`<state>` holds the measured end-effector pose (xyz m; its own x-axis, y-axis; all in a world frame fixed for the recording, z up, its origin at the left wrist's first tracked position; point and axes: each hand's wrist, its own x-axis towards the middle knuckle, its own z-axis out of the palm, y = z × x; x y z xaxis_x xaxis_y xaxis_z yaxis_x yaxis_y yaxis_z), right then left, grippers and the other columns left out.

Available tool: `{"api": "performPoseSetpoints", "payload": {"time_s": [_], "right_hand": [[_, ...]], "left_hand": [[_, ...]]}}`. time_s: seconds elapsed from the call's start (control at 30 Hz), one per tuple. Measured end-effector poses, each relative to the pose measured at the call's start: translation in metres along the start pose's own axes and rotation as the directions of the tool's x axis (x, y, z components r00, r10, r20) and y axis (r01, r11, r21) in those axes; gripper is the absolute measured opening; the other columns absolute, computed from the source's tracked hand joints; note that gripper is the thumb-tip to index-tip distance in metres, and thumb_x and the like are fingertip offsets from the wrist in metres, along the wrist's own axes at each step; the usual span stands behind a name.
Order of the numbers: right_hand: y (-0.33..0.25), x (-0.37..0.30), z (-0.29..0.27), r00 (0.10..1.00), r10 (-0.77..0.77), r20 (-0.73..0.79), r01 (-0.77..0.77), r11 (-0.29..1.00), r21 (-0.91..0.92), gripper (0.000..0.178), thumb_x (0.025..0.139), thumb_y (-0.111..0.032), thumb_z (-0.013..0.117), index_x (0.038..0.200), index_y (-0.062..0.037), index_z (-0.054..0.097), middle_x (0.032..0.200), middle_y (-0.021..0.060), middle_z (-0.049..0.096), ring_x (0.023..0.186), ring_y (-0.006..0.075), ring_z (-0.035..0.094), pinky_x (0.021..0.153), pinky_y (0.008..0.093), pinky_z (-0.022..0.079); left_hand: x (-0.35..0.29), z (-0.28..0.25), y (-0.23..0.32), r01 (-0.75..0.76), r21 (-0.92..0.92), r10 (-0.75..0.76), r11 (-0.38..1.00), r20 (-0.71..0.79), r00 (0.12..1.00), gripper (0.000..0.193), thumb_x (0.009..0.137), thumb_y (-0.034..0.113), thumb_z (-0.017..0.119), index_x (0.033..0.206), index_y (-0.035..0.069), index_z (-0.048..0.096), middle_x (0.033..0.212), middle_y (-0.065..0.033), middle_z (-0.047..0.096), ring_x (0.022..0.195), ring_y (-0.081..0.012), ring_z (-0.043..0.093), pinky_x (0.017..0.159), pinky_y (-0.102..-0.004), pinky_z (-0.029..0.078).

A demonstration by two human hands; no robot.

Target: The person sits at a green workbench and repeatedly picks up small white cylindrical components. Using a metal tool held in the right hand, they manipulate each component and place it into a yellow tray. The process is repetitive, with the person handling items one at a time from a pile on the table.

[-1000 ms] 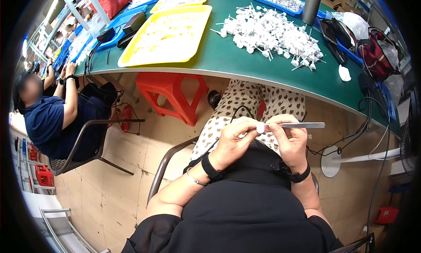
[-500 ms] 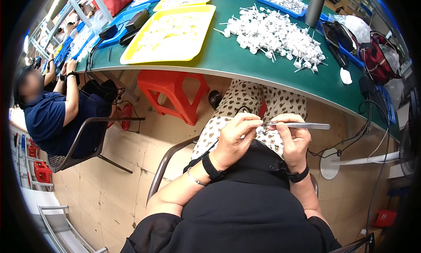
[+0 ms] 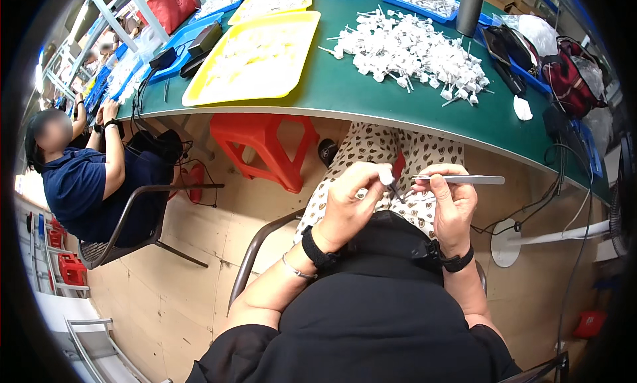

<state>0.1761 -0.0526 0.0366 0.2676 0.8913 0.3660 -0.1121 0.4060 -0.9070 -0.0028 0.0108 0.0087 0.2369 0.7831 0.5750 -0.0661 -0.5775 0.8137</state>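
Over my lap, my left hand (image 3: pixel 350 207) pinches a small white plastic piece (image 3: pixel 386 177) between thumb and fingertips, and a thin dark stem slants down from it. My right hand (image 3: pixel 455 209) grips metal tweezers (image 3: pixel 479 180), whose points face left toward the white piece with a gap between. On the green table (image 3: pixel 371 101) ahead lies a heap of similar small white pieces (image 3: pixel 418 58) with thin stems. A yellow tray (image 3: pixel 302 74) left of the heap holds many small pale pieces.
A grey bottle (image 3: pixel 470 11) stands behind the heap. To the right are a dark red bag (image 3: pixel 572 71) and a white fan stand (image 3: pixel 507 245) with cables. A red stool (image 3: pixel 255 141) sits under the table; a seated person (image 3: pixel 86 177) works at the left.
My hands have drawn apart, and the tweezers have left the piece in my left hand. That white piece now shows above my left fingertips with its dark stem.
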Motion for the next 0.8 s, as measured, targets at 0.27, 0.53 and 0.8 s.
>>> {"api": "performPoseSetpoints", "payload": {"time_s": [0.27, 0.53, 0.8], "right_hand": [[-0.003, 0.001, -0.003, 0.999, -0.004, -0.032, 0.005, 1.000, 0.023, 0.015, 0.103, -0.011, 0.062, 0.110, 0.0025, 0.063, 0.101, 0.0118, 0.070, 0.089, 0.0161, 0.070, 0.082, 0.0325, 0.062], [-0.003, 0.004, -0.004, 0.998, 0.021, -0.052, -0.019, 0.999, 0.028, 0.016, 0.103, -0.012, 0.064, 0.110, 0.0024, 0.063, 0.100, 0.0113, 0.070, 0.089, 0.0161, 0.070, 0.082, 0.0308, 0.062], [-0.007, 0.005, -0.008, 0.997, 0.009, -0.071, -0.005, 0.998, 0.056, 0.013, 0.102, -0.009, 0.064, 0.109, 0.0020, 0.064, 0.100, 0.0098, 0.070, 0.090, 0.0146, 0.070, 0.083, 0.0296, 0.061]], "left_hand": [[0.171, -0.121, -0.017, 0.088, 0.494, 0.111, 0.865, -0.359, 0.927, 0.048, 0.092, 0.016, 0.077, 0.131, -0.007, 0.061, 0.088, -0.0073, 0.072, 0.071, -0.0137, 0.068, 0.067, -0.0273, 0.055], [0.181, -0.043, -0.020, -0.300, 0.708, 0.192, 0.639, 0.231, 0.954, 0.030, 0.092, 0.018, 0.073, 0.121, 0.012, 0.072, 0.112, -0.0104, 0.072, 0.101, -0.0246, 0.069, 0.089, -0.0382, 0.053], [0.198, 0.024, -0.028, -0.275, 0.688, 0.111, 0.672, 0.274, 0.955, 0.019, 0.089, 0.020, 0.073, 0.106, 0.012, 0.076, 0.104, -0.0124, 0.070, 0.099, -0.0308, 0.068, 0.087, -0.0394, 0.054]]}}
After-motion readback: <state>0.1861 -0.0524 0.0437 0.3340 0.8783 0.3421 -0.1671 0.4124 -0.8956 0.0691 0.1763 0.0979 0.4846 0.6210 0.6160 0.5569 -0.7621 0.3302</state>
